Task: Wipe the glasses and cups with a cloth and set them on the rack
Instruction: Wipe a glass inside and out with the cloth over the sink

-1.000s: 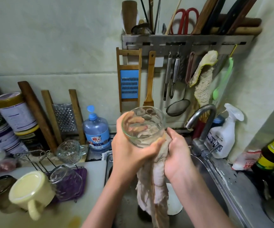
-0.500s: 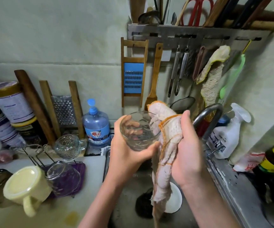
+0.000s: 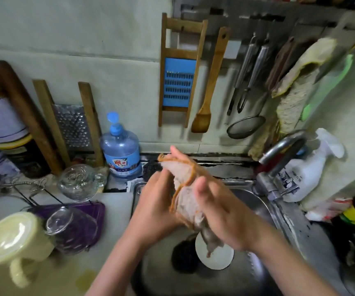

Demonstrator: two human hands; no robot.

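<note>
- Cloth (image 3: pixel 185 189), one: pale with an orange-stitched hem, bunched between the two hands above the sink (image 3: pixel 264 212), its tail hanging down toward the basin.
- Left hand (image 3: pixel 157 201), one: fingers curled round the left side of the bundle and gripping it. What lies inside the folds I cannot tell.
- Right hand (image 3: pixel 221 212), one: thumb laid on the near face of the cloth, fingers nearly straight behind it with the tips showing at the far top edge. The cloth is pinched between them.
- Clear glass cups, two: one (image 3: pixel 80 182) at the far end of the wire rack (image 3: pixel 33 189) to the left of the sink; the other (image 3: pixel 65 223) tilted over the purple tray (image 3: pixel 96 212), nearer.
- Cream mug (image 3: pixel 12 242), one: near left corner, just beside the nearer glass cup, handle pointing toward the near edge.
- Faucet (image 3: pixel 283 150), one: right of the hands.
- Blue-capped bottle (image 3: pixel 121 154), one: far side, between the rack and the sink.
- White spray bottle (image 3: pixel 309 174), one: behind the faucet.
- Graters, two: metal (image 3: pixel 72 124) leaning on the wall, blue (image 3: pixel 177 82) hanging.
- Wooden spatula (image 3: pixel 210 82), one: hanging right of the blue grater.
</note>
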